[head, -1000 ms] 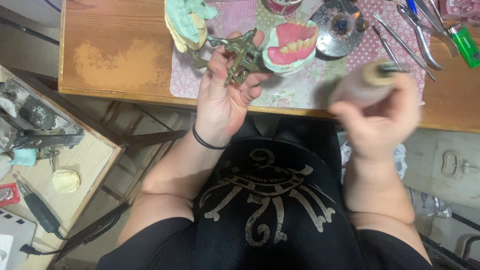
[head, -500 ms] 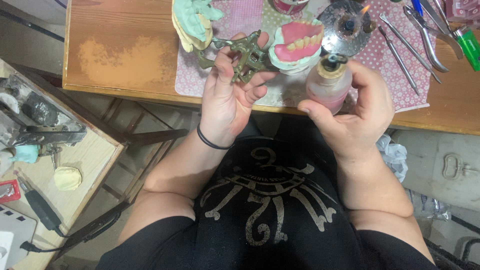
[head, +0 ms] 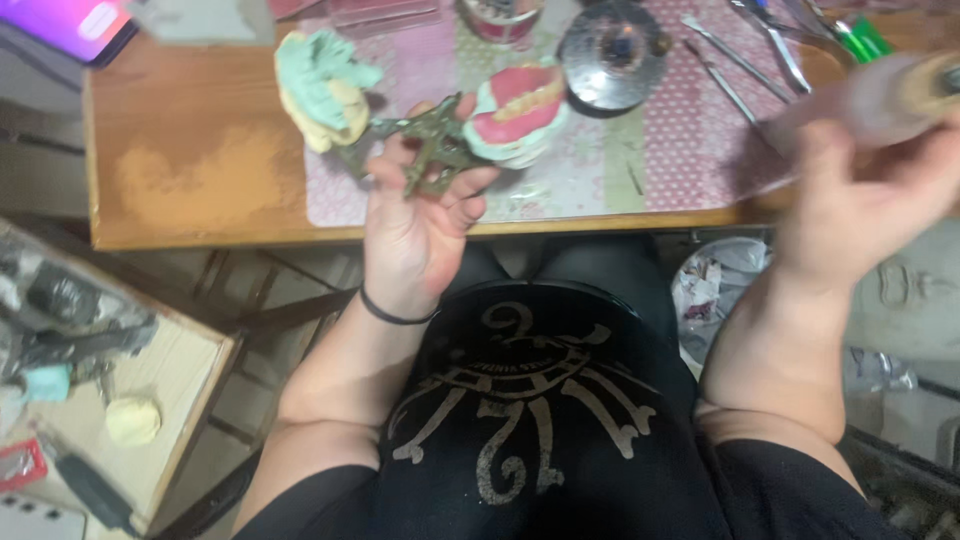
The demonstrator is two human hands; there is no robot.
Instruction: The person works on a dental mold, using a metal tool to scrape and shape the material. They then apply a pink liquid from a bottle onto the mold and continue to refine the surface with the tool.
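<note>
The left hand (head: pixel 420 215) grips a metal articulator (head: pixel 425 150), its 2 dental casts (head: pixel 515 110) above the fingers; the right hand (head: pixel 860 190) clasps a blurred bottle (head: pixel 880 95).

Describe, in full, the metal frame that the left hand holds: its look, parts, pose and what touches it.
The metal frame is a dull greenish-bronze hinged piece with cross-shaped arms. The left hand grips it from below, fingers curled around its middle, above the table's near edge. One end carries a pale green and cream plaster cast; the other a pink denture model with white teeth.
</note>
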